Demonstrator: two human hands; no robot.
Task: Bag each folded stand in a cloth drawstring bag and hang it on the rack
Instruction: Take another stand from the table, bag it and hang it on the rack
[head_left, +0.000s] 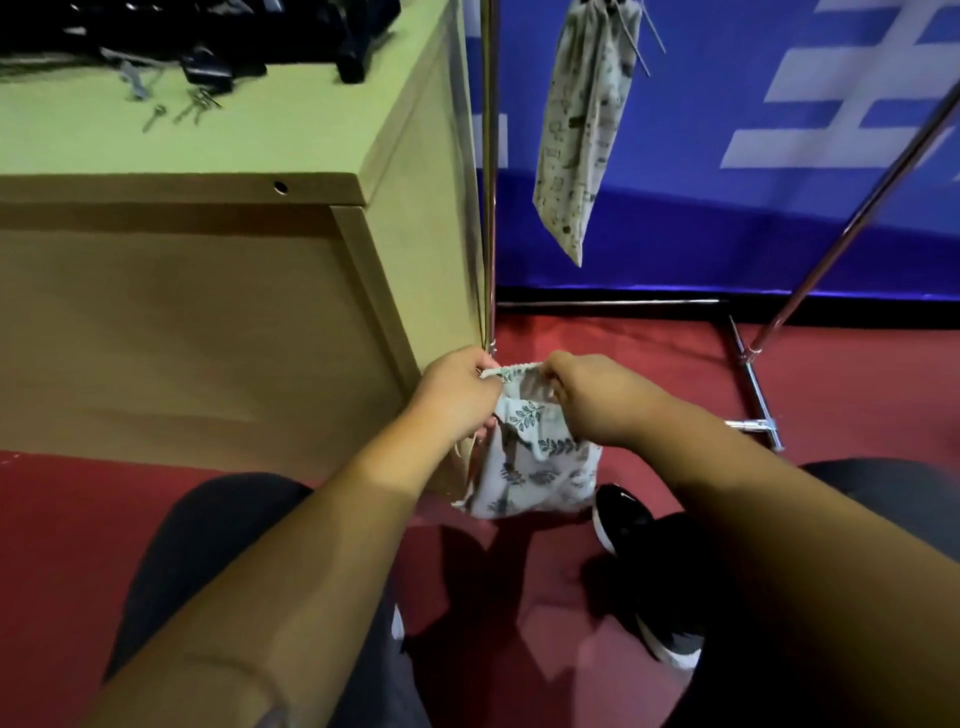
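A white cloth drawstring bag (535, 467) with a leaf print hangs between my hands, low over the red floor. My left hand (457, 395) pinches the left side of its gathered mouth. My right hand (592, 400) pinches the right side of the mouth. Whether anything is inside the bag cannot be seen. A second printed bag (582, 135), long and full, hangs from the top of the metal rack (488, 171) at the upper right. Black folded stands (218, 31) lie in a pile at the back of the wooden table (208, 150).
The table's side panel stands just left of my hands. Loose screws (176, 109) lie on the tabletop. The rack's base bars (758, 395) run along the floor to the right. A blue banner backs the rack. My black shoe (639, 561) is below the bag.
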